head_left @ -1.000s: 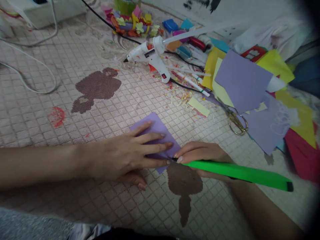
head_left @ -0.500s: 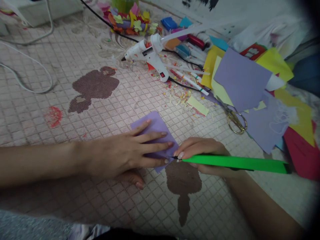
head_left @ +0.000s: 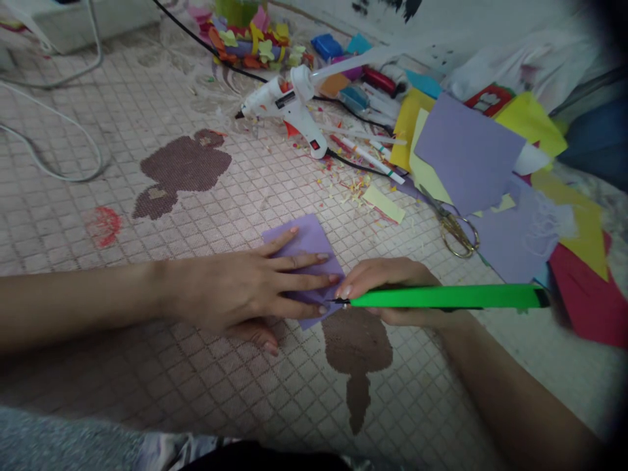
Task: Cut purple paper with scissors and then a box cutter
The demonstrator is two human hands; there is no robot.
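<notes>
Presently, the person's left hand (head_left: 240, 294) lay flat with fingers spread on a lilac paper square (head_left: 311, 245), which sat toward the near side of a woven mat (head_left: 196, 373). The right hand (head_left: 392, 278) gripped a green craft knife (head_left: 441, 297), its black tip at the paper's right edge. Brass scissors (head_left: 456, 232) and a white glue gun (head_left: 287, 108) lay farther off.
</notes>
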